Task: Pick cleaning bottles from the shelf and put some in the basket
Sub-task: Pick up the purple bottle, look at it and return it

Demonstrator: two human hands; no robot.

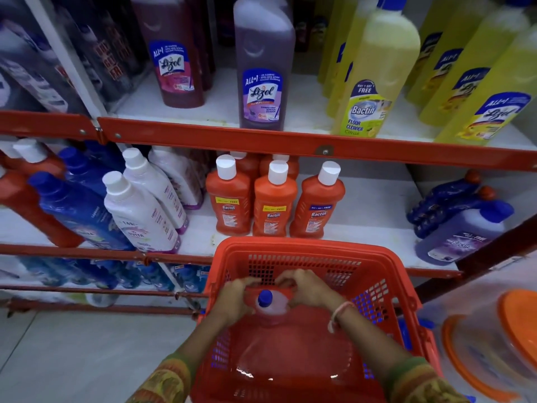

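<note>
Two shelf (290, 146) levels in clear view, a third low and blurred. Red basket (386, 274) just below the middle level, held by both hands at its red handle (279, 290), raised over the middle. One bottle with blue cap (265, 297) and pale lilac body standing upright inside the basket, neck touching the handle between the hands. Left hand (234, 301): fingers curled shut round the handle. Right hand (308, 289): fingers likewise wrapped on it.

Likely trouble: with the handle pressing the bottle's neck, a tilt or swing of the basket could tip the bottle over; a loose cap would then leak.

Count on the shelf: three orange Bactin bottles (274, 199) in the front row, more behind, number unclear; one purple Lizol bottle (263, 74) at the front; one yellow Bactin bottle (374, 77) leaning; two white bottles (139, 210) at left.
</note>
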